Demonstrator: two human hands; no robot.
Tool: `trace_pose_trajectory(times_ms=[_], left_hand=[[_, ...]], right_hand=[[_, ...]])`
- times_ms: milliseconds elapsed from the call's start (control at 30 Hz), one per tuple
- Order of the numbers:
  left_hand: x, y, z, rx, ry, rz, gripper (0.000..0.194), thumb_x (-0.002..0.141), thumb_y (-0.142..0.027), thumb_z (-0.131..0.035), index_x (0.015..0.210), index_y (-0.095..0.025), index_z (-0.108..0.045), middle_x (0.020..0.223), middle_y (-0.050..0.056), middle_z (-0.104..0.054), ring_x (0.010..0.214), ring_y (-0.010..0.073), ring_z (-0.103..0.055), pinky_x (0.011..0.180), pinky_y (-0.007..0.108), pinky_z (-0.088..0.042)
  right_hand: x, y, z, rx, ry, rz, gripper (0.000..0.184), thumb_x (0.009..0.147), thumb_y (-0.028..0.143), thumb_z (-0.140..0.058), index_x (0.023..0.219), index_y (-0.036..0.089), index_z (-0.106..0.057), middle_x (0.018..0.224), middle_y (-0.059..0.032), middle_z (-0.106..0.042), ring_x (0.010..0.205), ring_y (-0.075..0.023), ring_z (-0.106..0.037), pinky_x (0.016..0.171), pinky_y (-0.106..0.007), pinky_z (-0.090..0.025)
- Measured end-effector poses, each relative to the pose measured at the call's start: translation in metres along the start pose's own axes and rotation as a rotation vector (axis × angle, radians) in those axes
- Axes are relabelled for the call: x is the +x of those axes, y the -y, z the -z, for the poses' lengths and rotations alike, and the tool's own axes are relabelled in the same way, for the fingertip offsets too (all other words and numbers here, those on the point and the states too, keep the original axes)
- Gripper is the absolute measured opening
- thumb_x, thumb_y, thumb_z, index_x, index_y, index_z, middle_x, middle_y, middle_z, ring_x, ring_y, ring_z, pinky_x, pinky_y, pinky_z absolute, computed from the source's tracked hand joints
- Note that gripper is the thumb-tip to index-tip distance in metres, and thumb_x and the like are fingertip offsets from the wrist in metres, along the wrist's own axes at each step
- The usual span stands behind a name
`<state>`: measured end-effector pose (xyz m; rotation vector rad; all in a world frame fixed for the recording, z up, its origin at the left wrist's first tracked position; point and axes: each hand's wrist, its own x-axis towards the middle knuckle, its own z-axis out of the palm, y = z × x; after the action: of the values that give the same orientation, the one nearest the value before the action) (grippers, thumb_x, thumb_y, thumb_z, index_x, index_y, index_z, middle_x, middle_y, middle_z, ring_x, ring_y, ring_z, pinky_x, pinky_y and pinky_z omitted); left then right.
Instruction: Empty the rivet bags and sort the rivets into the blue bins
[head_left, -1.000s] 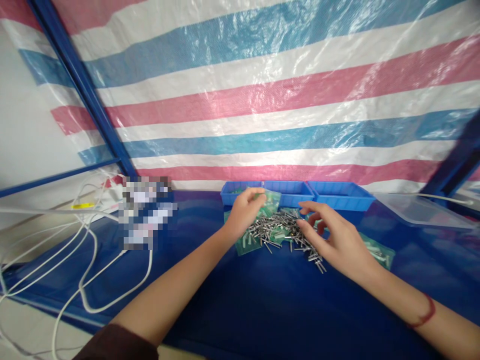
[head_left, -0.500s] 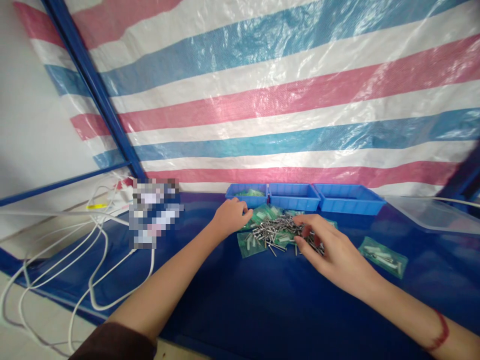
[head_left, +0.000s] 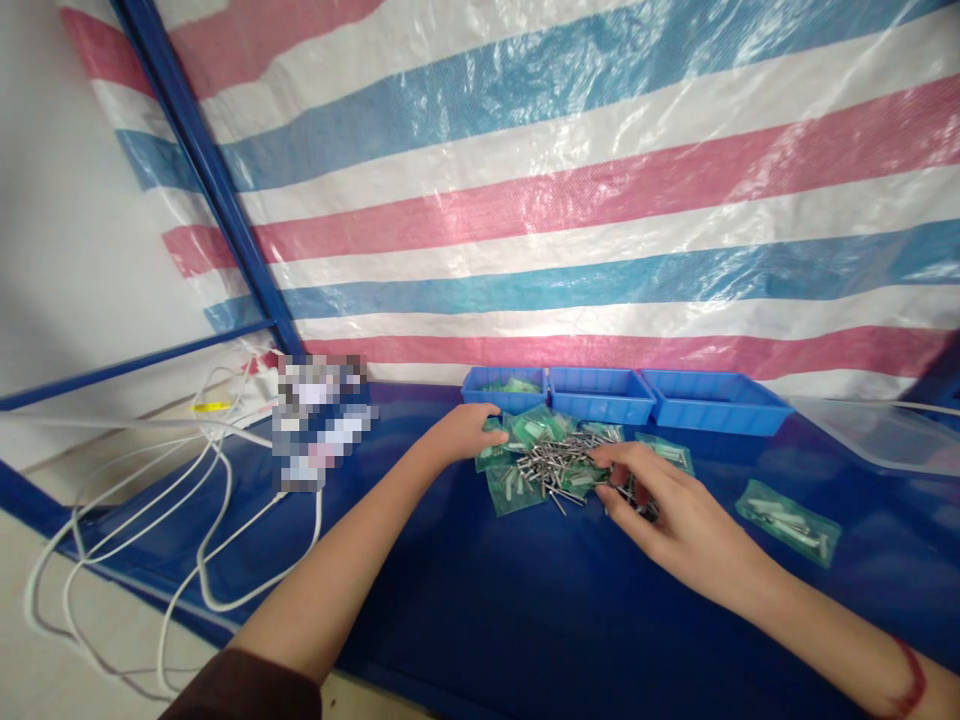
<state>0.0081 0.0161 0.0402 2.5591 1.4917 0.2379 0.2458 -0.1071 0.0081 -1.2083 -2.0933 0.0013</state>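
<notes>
A heap of thin silvery pieces that look like screws lies on the blue tabletop among small green zip bags with white plugs inside. At the right edge of this heap my right hand is open, thumb and forefinger apart around some of the screws; its other fingers are partly hidden. My left hand is at the heap's left side, thumb and forefinger spread beside a green bag. Whether it touches that bag I cannot tell.
Behind the heap stand three blue bins: the left bin holds green bags, beside a middle bin and a right bin. One filled bag lies apart at right, near a translucent sheet. White cables loop at left.
The view has shifted slightly, moving the scene rightward. My left hand has come down a little toward the green bag at the heap's left; my right hand stays at the heap's right edge.
</notes>
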Motion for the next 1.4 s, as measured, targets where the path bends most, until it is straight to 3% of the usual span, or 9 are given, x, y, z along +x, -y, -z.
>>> trace_pose_trajectory(times_ms=[233,400,633,767,933,1067,1133,1233,1400], left_hand=[[-0.008,0.0,0.018,-0.057,-0.316,0.076,0.025,0.081,-0.033,-0.057,0.095,-0.014,-0.064,0.094,0.01,-0.068,0.089,0.0237,-0.062,0.078,0.034,-0.045],[-0.017,-0.03,0.02,-0.357,-0.447,-0.071,0.022,0.082,-0.033,-0.057,0.097,-0.018,-0.059,0.086,0.003,-0.065,0.081,0.0171,-0.059,0.075,0.03,-0.045],[-0.038,-0.086,-0.003,-0.636,-0.45,-0.398,0.008,0.083,-0.025,-0.06,0.087,-0.019,-0.06,0.086,0.0,-0.067,0.079,0.0117,-0.061,0.075,0.024,-0.046],[-0.042,-0.093,-0.011,-0.568,-0.397,-0.615,0.007,0.087,-0.022,-0.055,0.085,-0.02,-0.061,0.091,0.001,-0.068,0.091,0.0131,-0.062,0.089,0.027,-0.045],[-0.04,-0.09,-0.018,-0.549,-0.469,-0.706,0.022,0.078,-0.037,-0.068,0.09,-0.019,-0.062,0.108,0.007,-0.063,0.108,0.0189,-0.056,0.1,0.036,-0.041],[-0.038,-0.09,-0.03,-0.782,-0.454,-0.375,0.054,0.075,-0.045,-0.069,0.119,-0.019,-0.051,0.12,0.012,-0.055,0.106,0.0223,-0.056,0.089,0.039,-0.048],[-0.034,-0.091,-0.035,-0.937,-0.306,-0.223,0.053,0.08,-0.047,-0.062,0.123,-0.019,-0.048,0.116,0.013,-0.059,0.093,0.02,-0.061,0.077,0.034,-0.051],[-0.029,-0.091,-0.04,-1.089,-0.114,-0.242,0.041,0.085,-0.045,-0.057,0.114,-0.016,-0.056,0.106,0.01,-0.065,0.09,0.0189,-0.063,0.076,0.031,-0.051],[-0.029,-0.089,-0.031,-0.997,-0.24,-0.26,0.024,0.086,-0.033,-0.057,0.099,-0.014,-0.062,0.095,0.007,-0.069,0.086,0.0169,-0.063,0.075,0.029,-0.05]], right_hand=[[0.001,0.002,0.001,0.062,-0.007,-0.022,0.021,0.089,0.027,-0.048,0.107,0.022,-0.056,0.097,-0.0069,-0.065,0.078,-0.0179,-0.063,0.062,-0.029,-0.05],[0.001,0.009,0.003,0.22,0.051,-0.105,0.019,0.089,0.035,-0.049,0.089,0.022,-0.062,0.088,-0.0045,-0.066,0.077,-0.0174,-0.061,0.066,-0.029,-0.046],[0.009,0.021,0.002,1.12,0.137,-0.616,0.059,0.081,0.071,-0.039,0.081,0.018,-0.065,0.07,-0.0065,-0.065,0.061,-0.0151,-0.057,0.048,-0.025,-0.039],[0.009,0.019,0.003,1.423,0.068,-0.834,0.041,0.075,0.059,-0.062,0.075,0.018,-0.064,0.065,-0.0025,-0.063,0.058,-0.0106,-0.056,0.051,-0.02,-0.041],[0.01,0.013,0.007,1.394,-0.063,-0.887,0.028,0.064,0.035,-0.08,0.078,0.019,-0.063,0.063,0.002,-0.058,0.055,-0.0083,-0.052,0.052,-0.019,-0.043],[0.011,0.009,0.01,1.176,-0.177,-0.722,0.028,0.068,0.04,-0.076,0.078,0.02,-0.061,0.065,0.0018,-0.056,0.056,-0.0089,-0.05,0.051,-0.02,-0.042],[0.011,0.009,0.012,1.038,-0.191,-0.642,0.029,0.071,0.045,-0.073,0.079,0.021,-0.06,0.065,0.0011,-0.056,0.056,-0.0101,-0.049,0.05,-0.021,-0.041],[0.009,0.01,0.012,0.872,-0.147,-0.569,0.03,0.074,0.049,-0.068,0.079,0.021,-0.059,0.061,0.0005,-0.056,0.054,-0.0113,-0.049,0.049,-0.023,-0.041],[0.01,0.01,0.01,0.825,-0.129,-0.617,0.034,0.077,0.055,-0.062,0.079,0.021,-0.058,0.063,0.0,-0.058,0.054,-0.0117,-0.05,0.048,-0.023,-0.04]])
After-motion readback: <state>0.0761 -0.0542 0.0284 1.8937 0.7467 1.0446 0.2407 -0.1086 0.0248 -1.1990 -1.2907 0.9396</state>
